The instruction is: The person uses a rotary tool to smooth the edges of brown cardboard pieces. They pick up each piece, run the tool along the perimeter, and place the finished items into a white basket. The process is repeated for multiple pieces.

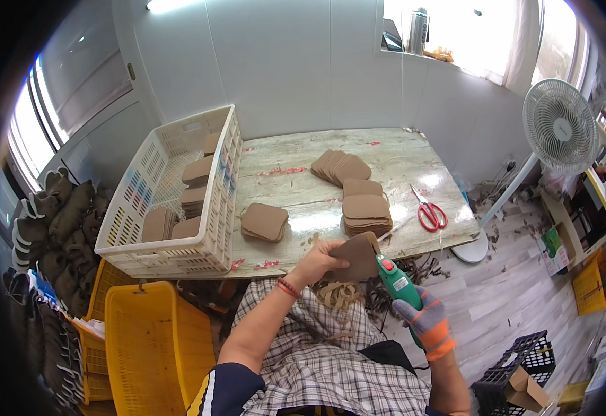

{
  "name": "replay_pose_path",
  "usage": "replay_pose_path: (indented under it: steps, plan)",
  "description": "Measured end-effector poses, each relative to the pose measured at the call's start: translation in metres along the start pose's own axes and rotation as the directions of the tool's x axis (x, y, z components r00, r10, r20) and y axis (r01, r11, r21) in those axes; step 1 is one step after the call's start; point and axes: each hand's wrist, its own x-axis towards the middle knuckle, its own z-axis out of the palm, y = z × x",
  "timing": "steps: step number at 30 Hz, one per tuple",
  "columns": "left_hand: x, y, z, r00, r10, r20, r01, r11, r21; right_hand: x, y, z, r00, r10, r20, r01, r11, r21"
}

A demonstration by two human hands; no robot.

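Observation:
My left hand [314,265], bare with a red bracelet at the wrist, pinches a flat brown rounded-square pad [355,259] in front of the table's near edge. In a grey and orange glove, my right hand [426,320] is wrapped round a green handheld power tool [397,283] with a red button. The tool's tip meets the right edge of the pad; whether it touches is too small to tell. On the table lie a low stack of similar pads [265,222], a taller stack [366,211] and a fanned row [341,168]. Brown scraps [341,295] lie on my checked apron.
Red-handled scissors [432,216] rest at the table's [285,149] right. A white crate [216,243] holding more pads stands at the left, above a yellow bin [143,340]. Dark bundles [74,215] pile far left. A fan [560,126] and black crate [486,381] are at the right.

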Motion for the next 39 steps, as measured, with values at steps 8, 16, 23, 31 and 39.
replay_pose_path:
  steps: [8, 16, 23, 31, 39]
  plan:
    - [-0.011, 0.006, 0.009, 0.998, -0.05, 0.042, 0.053, 0.996, -0.072, 0.005, 0.003, 0.003, 0.996, 0.051, 0.068, -0.061, 0.987, 0.148]
    - [-0.013, 0.014, -0.008, 0.98, 0.029, -0.199, -0.046, 0.996, -0.08, 0.003, 0.008, 0.0, 0.993, 0.079, 0.087, -0.09, 0.988, 0.123]
    - [-0.011, 0.018, -0.013, 0.994, -0.002, -0.11, -0.007, 0.997, -0.079, 0.004, 0.012, 0.002, 0.989, 0.106, 0.101, -0.119, 0.984, 0.132]
    - [-0.009, 0.023, -0.016, 0.991, 0.043, -0.127, -0.035, 0.997, 0.067, 0.002, 0.021, 0.001, 0.982, 0.118, 0.147, -0.124, 0.992, 0.037]
    - [-0.012, 0.025, -0.004, 0.996, -0.057, -0.071, 0.064, 0.993, 0.101, -0.001, 0.019, 0.013, 0.988, 0.071, 0.134, -0.066, 0.997, -0.039]
